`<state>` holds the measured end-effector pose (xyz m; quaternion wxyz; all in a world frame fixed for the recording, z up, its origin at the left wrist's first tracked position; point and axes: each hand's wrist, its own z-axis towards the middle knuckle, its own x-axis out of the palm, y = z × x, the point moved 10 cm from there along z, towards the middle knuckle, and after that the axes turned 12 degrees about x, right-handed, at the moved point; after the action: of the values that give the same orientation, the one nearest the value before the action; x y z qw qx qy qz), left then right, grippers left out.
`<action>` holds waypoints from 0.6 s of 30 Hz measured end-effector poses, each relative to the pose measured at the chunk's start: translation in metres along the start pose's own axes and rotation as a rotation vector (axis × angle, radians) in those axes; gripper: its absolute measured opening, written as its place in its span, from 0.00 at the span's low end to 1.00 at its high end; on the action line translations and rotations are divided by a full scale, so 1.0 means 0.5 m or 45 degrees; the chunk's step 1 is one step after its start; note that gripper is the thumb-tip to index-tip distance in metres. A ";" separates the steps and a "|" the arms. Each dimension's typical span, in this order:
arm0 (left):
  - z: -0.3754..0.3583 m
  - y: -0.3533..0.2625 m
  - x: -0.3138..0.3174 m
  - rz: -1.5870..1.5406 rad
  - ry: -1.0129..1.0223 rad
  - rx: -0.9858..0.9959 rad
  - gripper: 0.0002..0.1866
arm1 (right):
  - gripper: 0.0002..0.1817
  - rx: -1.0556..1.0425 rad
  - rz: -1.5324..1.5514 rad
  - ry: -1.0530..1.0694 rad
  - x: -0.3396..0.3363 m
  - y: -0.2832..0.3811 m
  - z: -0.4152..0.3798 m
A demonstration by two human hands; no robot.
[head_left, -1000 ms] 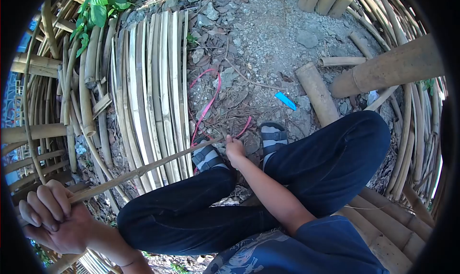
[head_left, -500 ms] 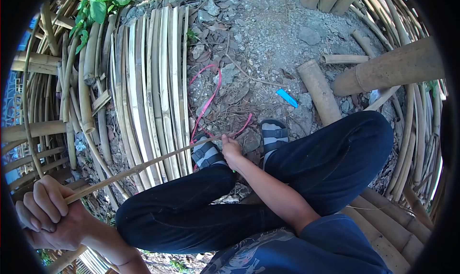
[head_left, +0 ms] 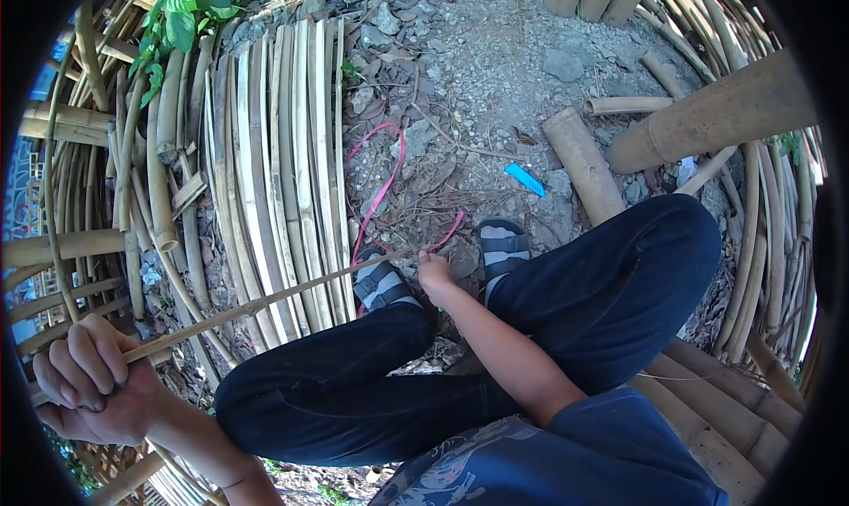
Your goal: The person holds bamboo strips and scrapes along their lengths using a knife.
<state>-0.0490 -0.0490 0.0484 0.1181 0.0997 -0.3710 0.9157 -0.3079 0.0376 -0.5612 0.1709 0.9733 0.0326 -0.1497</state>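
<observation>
A long thin bamboo strip [head_left: 256,305] slants across my lap from lower left to the middle. My left hand [head_left: 102,382] is wrapped round its near part, with a bit of the strip sticking out beyond the fist. Toward the far end, my right hand [head_left: 433,276] is closed at the strip, thumb on top, above my sandalled feet. A speck of green shows under the right wrist; what it belongs to is hidden. Pink ribbon [head_left: 386,187] lies looped on the ground just past the right hand.
Split bamboo slats [head_left: 283,170] lie side by side at left. A blue utility knife [head_left: 525,180] rests on the gravel. Cut bamboo pieces [head_left: 579,165] and a thick bamboo pole [head_left: 716,112] stand at right. Bamboo poles [head_left: 716,417] are beneath me.
My right hand has shifted slightly right and down. The left hand has moved a little right with the strip still in it. The whole view has tilted slightly.
</observation>
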 end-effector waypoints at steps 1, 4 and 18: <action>-0.002 0.001 -0.003 0.003 -0.002 -0.005 0.21 | 0.25 -0.048 -0.087 -0.106 -0.009 0.011 -0.016; 0.007 0.001 -0.010 0.020 -0.013 0.043 0.21 | 0.26 0.000 -0.026 0.046 0.006 0.014 -0.038; 0.006 0.010 0.000 -0.054 0.020 0.035 0.24 | 0.25 -0.179 0.368 0.136 0.080 0.016 -0.071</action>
<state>-0.0502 -0.0547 0.0471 0.1390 0.1021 -0.3553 0.9187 -0.2590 0.0428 -0.5389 0.2565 0.9600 -0.0884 -0.0689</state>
